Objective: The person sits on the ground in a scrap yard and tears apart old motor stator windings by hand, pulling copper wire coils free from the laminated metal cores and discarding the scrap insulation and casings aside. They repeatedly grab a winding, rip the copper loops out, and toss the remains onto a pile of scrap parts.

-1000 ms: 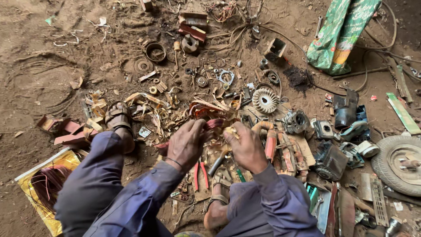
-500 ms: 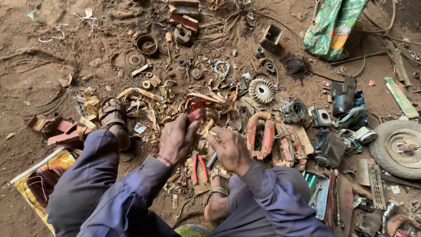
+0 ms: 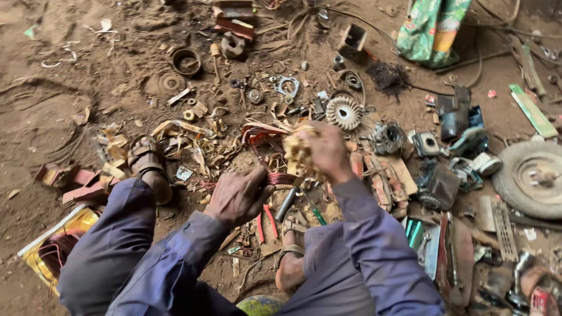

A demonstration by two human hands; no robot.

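Note:
I sit on a dirt floor among scrap parts. My left hand (image 3: 234,196) is closed on a reddish bundle of copper wire (image 3: 282,178) just above my knees. My right hand (image 3: 329,153) is raised a little farther away and grips a blurred tan, papery clump (image 3: 297,151) that still meets the wire bundle. Red-handled pliers (image 3: 264,221) lie on the ground under my hands. My sandalled feet show at the left (image 3: 149,167) and between my legs (image 3: 291,257).
A silver fan wheel (image 3: 343,112), small engine parts (image 3: 387,137) and metal rings (image 3: 186,61) lie scattered ahead. A small wheel (image 3: 530,178) sits at the right, a green sack (image 3: 432,29) at the back, and a yellow bag holding wire (image 3: 52,248) at my left.
My right hand has lifted up and away from the left, drawing the tan clump off the wire bundle. The hands, close together before, are now apart.

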